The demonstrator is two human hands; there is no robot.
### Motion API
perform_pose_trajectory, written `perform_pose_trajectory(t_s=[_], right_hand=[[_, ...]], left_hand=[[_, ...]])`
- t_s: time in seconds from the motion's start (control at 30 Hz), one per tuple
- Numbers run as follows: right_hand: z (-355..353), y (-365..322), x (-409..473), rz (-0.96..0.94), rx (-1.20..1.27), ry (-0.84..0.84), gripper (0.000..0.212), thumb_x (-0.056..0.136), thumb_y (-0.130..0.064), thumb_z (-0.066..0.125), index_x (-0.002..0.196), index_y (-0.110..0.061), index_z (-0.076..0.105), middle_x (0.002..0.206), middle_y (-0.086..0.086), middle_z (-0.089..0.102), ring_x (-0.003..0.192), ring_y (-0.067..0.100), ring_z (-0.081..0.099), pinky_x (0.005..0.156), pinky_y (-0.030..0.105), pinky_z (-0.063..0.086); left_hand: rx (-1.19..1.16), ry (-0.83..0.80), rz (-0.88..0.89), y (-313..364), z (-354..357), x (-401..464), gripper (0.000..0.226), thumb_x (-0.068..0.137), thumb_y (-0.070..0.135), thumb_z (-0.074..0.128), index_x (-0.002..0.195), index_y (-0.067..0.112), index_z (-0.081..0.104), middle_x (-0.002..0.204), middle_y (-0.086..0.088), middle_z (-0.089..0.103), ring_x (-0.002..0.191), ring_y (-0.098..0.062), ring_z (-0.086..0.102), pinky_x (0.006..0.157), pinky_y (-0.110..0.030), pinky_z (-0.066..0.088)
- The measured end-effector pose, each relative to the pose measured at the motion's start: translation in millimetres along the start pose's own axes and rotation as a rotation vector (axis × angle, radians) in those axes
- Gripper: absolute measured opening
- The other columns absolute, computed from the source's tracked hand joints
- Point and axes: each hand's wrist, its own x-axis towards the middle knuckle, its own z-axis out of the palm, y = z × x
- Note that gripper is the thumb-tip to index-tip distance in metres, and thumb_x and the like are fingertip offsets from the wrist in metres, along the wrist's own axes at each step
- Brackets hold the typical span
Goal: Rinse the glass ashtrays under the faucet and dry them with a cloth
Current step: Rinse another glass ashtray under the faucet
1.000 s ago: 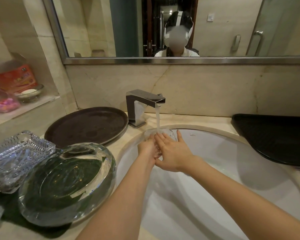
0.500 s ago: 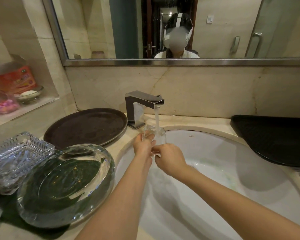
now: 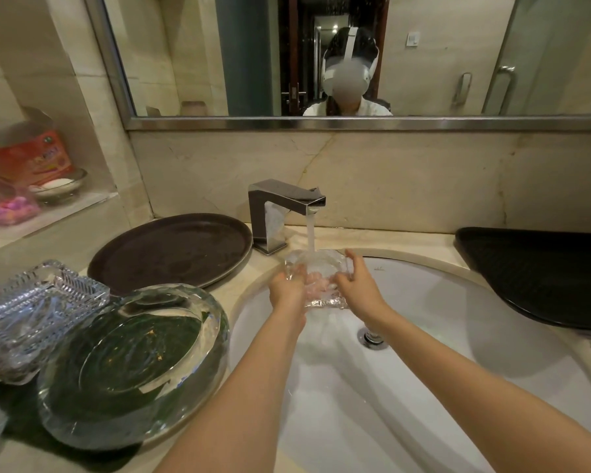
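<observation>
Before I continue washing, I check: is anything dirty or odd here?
Yes: the big round ashtray on the counter left of the sink has small orange-brown specks inside, so it looks unrinsed.

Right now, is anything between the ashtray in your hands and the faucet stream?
Nothing visible. The glass ashtray sits directly under the faucet, water landing in it, with the left hand and right hand gripping its sides.

This is a bathroom, likely in a hotel: a white oval sink is sunk into a beige marble counter under a square chrome faucet. A steel-framed wall mirror reflects a glass shower door, and a wall niche holds a soap dish.
</observation>
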Motion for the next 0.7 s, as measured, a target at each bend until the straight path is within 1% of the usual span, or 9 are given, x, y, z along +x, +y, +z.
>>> perform_pose_trajectory(t_s=[0.13,0.17,0.27,0.33,0.4,0.5,0.57,0.63,0.7], right_hand=[[-3,-7,1,0.055,-0.024,0.059,0.022,0.093,-0.018,0.046,0.114,-0.017,0.054,0.083,0.004,0.063,0.064,0.011,0.055,0.054,0.022,0.041],[-3,-8,0,0.06,-0.066,0.079,0.015,0.094,-0.022,0.048,0.102,-0.014,0.057,0.074,0.002,0.062,0.059,0.012,0.055,0.054,0.023,0.043],[-2,-7,-1,0.139,-0.134,0.083,0.029,0.094,-0.035,0.049,0.077,-0.011,0.053,0.059,0.004,0.06,0.055,0.018,0.056,0.063,0.032,0.048],[-2,-8,1,0.172,-0.129,0.045,0.028,0.095,-0.033,0.046,0.077,-0.011,0.051,0.061,0.005,0.06,0.057,0.02,0.056,0.064,0.033,0.047],[-2,-11,1,0.208,-0.046,0.007,0.021,0.096,-0.022,0.043,0.078,-0.012,0.047,0.066,0.006,0.059,0.057,0.018,0.053,0.054,0.027,0.042],[-3,-13,-1,0.263,0.257,-0.077,0.018,0.094,-0.004,0.041,0.081,-0.012,0.05,0.072,0.007,0.057,0.058,0.016,0.052,0.049,0.023,0.04],[-6,-13,-2,0.277,0.518,-0.221,0.023,0.089,0.01,0.041,0.098,-0.004,0.057,0.08,0.011,0.061,0.061,0.017,0.059,0.049,0.024,0.048],[-11,-14,-3,0.291,0.649,-0.323,0.035,0.086,0.017,0.038,0.107,-0.005,0.057,0.089,0.013,0.063,0.068,0.02,0.063,0.055,0.029,0.053],[-14,-11,-3,0.313,0.672,-0.33,0.041,0.084,0.021,0.034,0.1,-0.012,0.053,0.094,0.013,0.064,0.077,0.024,0.064,0.059,0.034,0.053]], left_hand=[[0.189,0.082,0.041,-6,0,4,0.023,0.09,0.036,0.06,0.084,0.013,0.063,0.097,-0.011,0.069,0.088,-0.031,0.067,0.08,-0.042,0.056],[0.24,0.091,0.058,-6,0,3,0.028,0.09,0.039,0.059,0.085,0.013,0.062,0.098,-0.01,0.068,0.088,-0.029,0.066,0.079,-0.039,0.056],[0.353,0.091,0.094,-4,-2,-1,0.036,0.094,0.039,0.052,0.11,0.009,0.061,0.104,-0.008,0.066,0.088,-0.026,0.063,0.073,-0.029,0.049],[0.326,0.064,0.093,-3,0,-4,0.027,0.097,0.031,0.049,0.106,0.008,0.061,0.096,-0.008,0.065,0.07,-0.019,0.062,0.06,-0.025,0.046],[0.289,0.057,0.065,-2,1,-3,0.018,0.098,0.024,0.048,0.091,0.011,0.058,0.091,-0.009,0.064,0.062,-0.017,0.058,0.057,-0.025,0.047],[0.207,0.045,0.034,0,1,-1,0.014,0.097,0.018,0.05,0.089,0.011,0.06,0.095,-0.01,0.067,0.08,-0.026,0.064,0.078,-0.038,0.055],[0.155,0.034,0.045,-1,1,3,0.014,0.095,0.011,0.05,0.099,0.009,0.063,0.101,-0.012,0.067,0.093,-0.03,0.064,0.088,-0.046,0.052],[0.076,0.006,0.055,1,0,5,0.018,0.093,0.002,0.05,0.103,0.008,0.064,0.098,-0.012,0.068,0.089,-0.03,0.066,0.082,-0.045,0.055],[-0.022,-0.068,0.033,5,-1,2,0.018,0.091,0.001,0.054,0.099,0.014,0.063,0.092,-0.01,0.068,0.08,-0.026,0.067,0.069,-0.037,0.056]])
